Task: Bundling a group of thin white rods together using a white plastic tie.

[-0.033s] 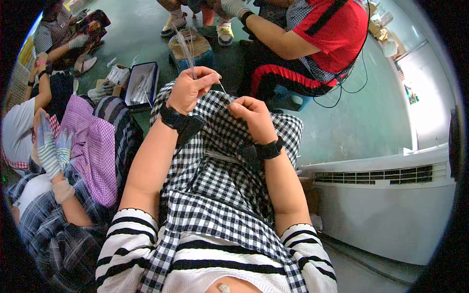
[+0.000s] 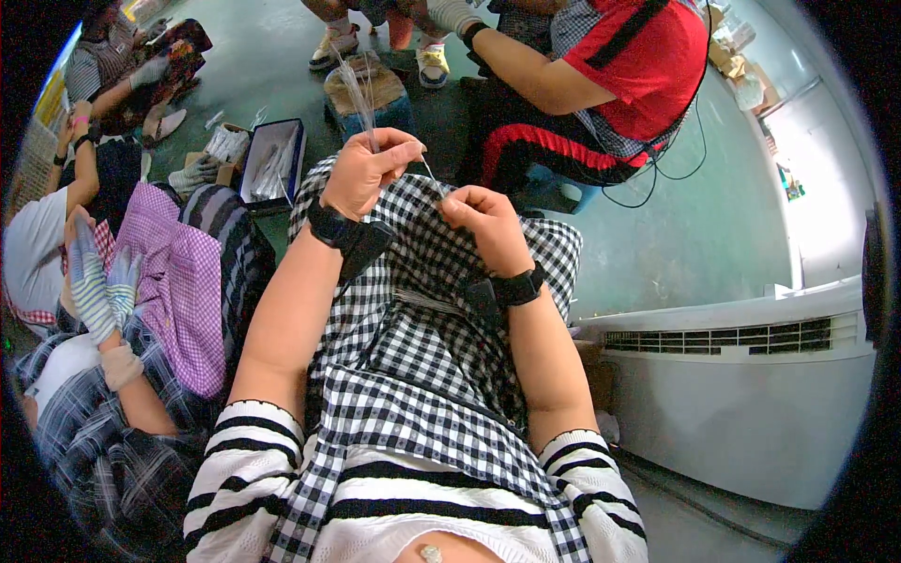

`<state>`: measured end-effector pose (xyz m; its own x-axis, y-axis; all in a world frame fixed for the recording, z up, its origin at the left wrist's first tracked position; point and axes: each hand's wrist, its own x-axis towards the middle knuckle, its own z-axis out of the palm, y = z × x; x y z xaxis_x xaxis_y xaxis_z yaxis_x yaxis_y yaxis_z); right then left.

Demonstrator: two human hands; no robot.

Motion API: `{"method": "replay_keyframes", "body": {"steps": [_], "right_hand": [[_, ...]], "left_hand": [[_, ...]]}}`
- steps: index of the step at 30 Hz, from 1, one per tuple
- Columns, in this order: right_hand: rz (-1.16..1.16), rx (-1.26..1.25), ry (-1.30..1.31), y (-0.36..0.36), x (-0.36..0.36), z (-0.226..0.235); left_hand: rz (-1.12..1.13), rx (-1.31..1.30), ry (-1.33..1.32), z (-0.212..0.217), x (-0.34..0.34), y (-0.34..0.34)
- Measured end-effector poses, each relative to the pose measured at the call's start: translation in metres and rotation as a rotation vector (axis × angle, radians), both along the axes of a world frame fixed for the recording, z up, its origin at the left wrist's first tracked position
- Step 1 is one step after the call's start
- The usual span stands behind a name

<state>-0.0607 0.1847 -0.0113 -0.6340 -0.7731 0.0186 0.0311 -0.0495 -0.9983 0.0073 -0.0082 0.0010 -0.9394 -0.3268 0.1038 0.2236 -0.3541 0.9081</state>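
Observation:
My left hand (image 2: pixel 364 176) is closed on a bundle of thin, pale, wire-like strands (image 2: pixel 355 98), which fan out upward past the fingers. From its fingertips a short thin strand (image 2: pixel 427 167) slants down to my right hand (image 2: pixel 486 225). The right thumb and forefinger pinch that strand's lower end. Both hands hover over my lap, which a black-and-white checked apron (image 2: pixel 404 399) covers. On the apron, below the hands, lies another small bundle of thin strands (image 2: pixel 427 301). What the strands are made of I cannot tell.
A dark blue box (image 2: pixel 298 150) holding clear packets stands at the far left, beside a cardboard box (image 2: pixel 225 172). Ahead is a wooden-topped stool (image 2: pixel 380 89). A person in red (image 2: pixel 648 66) sits ahead right, others sit left. A white vented unit (image 2: pixel 732 403) stands at right.

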Motion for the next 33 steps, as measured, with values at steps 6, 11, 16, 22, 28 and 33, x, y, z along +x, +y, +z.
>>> {"method": "replay_keyframes", "body": {"steps": [6,11,16,22,28,33], "right_hand": [[-0.136,0.128,0.327,-0.0026,0.0049,0.0025],[-0.23,0.128,0.681,-0.0053,0.0063,-0.0026],[-0.108,0.078,0.274,-0.0035,0.0035,-0.0016],[-0.024,0.038,0.099,-0.0014,0.0,-0.0046],[0.014,-0.005,0.03,-0.0006,0.0005,-0.0013],[-0.025,0.01,0.089,-0.0018,0.0019,0.0004]], "left_hand": [[-0.01,-0.008,0.03,-0.005,-0.0007,-0.0035],[0.004,-0.029,0.021,-0.0047,-0.0012,-0.0038],[0.008,0.017,0.021,-0.0023,0.0,-0.0044],[0.012,0.024,0.029,-0.003,0.0001,-0.0042],[0.023,0.035,0.039,-0.0037,-0.0009,-0.0037],[0.027,0.013,0.041,-0.0017,-0.0008,-0.0038]]}}
